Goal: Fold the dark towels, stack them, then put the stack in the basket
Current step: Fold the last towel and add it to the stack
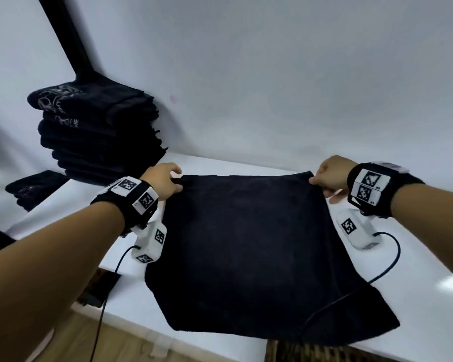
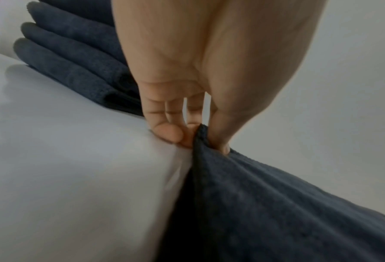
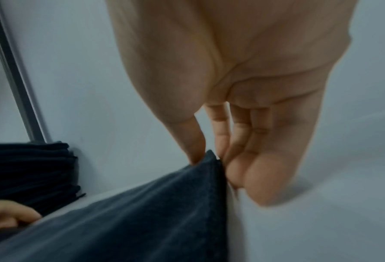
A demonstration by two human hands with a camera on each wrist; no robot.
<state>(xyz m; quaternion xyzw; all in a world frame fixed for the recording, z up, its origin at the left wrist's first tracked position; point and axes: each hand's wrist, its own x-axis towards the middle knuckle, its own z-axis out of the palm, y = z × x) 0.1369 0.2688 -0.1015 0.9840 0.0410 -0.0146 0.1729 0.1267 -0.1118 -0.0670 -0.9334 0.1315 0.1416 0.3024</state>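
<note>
A dark towel (image 1: 251, 254) lies spread over the white table (image 1: 416, 296), its near edge hanging past the table's front. My left hand (image 1: 165, 180) pinches its far left corner (image 2: 201, 136) between thumb and fingers. My right hand (image 1: 327, 178) pinches the far right corner (image 3: 210, 158) the same way. Both corners are lifted slightly off the table. A tall stack of folded dark towels (image 1: 97, 134) stands at the back left against the wall, also seen as the stack (image 2: 74, 58) in the left wrist view and the stack (image 3: 29, 173) in the right wrist view.
A brown woven basket (image 1: 311, 352) shows just below the table's front edge, partly hidden by the towel. Another dark towel (image 1: 32, 189) lies at the far left. A black post (image 1: 66, 37) leans by the stack. Cables (image 1: 392, 257) trail from the wrist cameras.
</note>
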